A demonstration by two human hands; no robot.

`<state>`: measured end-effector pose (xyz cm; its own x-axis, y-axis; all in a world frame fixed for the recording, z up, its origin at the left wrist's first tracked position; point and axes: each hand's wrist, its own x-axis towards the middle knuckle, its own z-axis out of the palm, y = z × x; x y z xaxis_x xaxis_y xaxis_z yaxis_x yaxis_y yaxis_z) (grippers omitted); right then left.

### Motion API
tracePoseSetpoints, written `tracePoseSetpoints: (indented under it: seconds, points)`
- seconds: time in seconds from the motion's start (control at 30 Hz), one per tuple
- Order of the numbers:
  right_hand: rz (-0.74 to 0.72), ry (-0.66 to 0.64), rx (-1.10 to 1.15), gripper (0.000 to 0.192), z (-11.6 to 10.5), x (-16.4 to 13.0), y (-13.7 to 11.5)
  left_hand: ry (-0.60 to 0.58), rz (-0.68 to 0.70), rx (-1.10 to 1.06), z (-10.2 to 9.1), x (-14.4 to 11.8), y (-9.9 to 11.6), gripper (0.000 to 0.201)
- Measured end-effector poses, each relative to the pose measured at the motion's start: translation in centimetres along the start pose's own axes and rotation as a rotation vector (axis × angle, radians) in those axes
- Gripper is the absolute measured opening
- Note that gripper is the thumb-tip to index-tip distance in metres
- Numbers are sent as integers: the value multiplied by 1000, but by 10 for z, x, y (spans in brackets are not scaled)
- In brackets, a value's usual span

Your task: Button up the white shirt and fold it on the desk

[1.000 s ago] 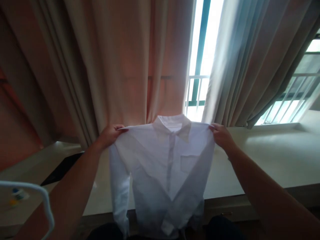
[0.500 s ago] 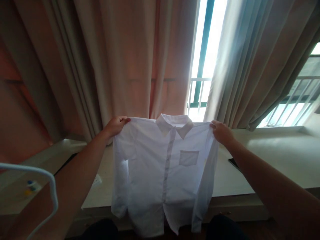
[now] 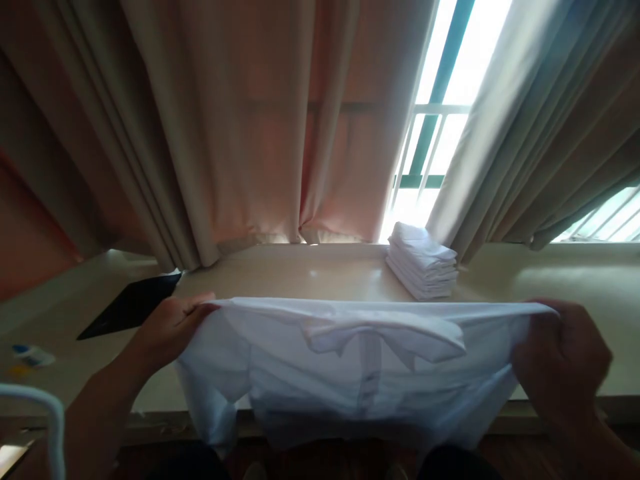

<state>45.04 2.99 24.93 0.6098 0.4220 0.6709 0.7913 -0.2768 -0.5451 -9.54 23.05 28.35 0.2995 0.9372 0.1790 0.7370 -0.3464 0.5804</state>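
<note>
The person's left grip (image 3: 183,323) and right grip (image 3: 565,353) each clasp one shoulder of a white, collared fabric shirt (image 3: 310,373), drawn taut between them. Past the shirt, nearer the right grip, a stack of folded white cloth (image 3: 423,263) sits on the pale, smooth surface (image 3: 310,273); a flat black panel (image 3: 133,303) lies just beside the left grip, with pleated beige curtains (image 3: 260,133) farther beyond.

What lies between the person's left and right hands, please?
In the head view, a white shirt stretches between the left hand and the right hand, which grip its top edge; its collar lies roughly midway.
</note>
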Motion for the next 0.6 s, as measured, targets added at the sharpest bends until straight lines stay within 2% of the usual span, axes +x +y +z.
tracePoseSetpoints:
  seconds: [0.1, 0.2, 0.23, 0.3, 0.33, 0.4, 0.43, 0.5, 0.53, 0.6]
  points:
    - [-75, 43, -25, 34, 56, 22, -2, 66, 89, 137, 16, 57, -24, 46]
    - [-173, 28, -35, 40, 145, 69, -29, 123, 81, 160, 45, 150, -52, 47]
    - [-193, -21, -53, 41, 180, 86, -39, 138, 76, 158, 57, 185, -61, 50]
    - [-179, -223, -128, 42, 251, 116, -55, 127, 49, 200, 81, 251, -80, 52]
    - [-169, -367, -165, 38, 285, 126, -61, 77, 24, 239, 93, 279, -90, 51]
    - [-173, -469, -189, 31, 344, 130, -68, 8, -32, 314, 119, 320, -106, 46]
    - [-188, -500, -203, 34, 369, 124, -68, 0, -54, 347, 134, 332, -113, 45]
    - [-261, -562, -185, 39, 409, 95, -64, 24, -81, 393, 170, 338, -124, 42]
    - [-313, -628, -157, 41, 423, 75, -58, 34, -80, 411, 191, 333, -127, 40]
    - [-405, -849, -92, 45, 443, 30, -40, -14, -63, 414, 238, 310, -134, 34]
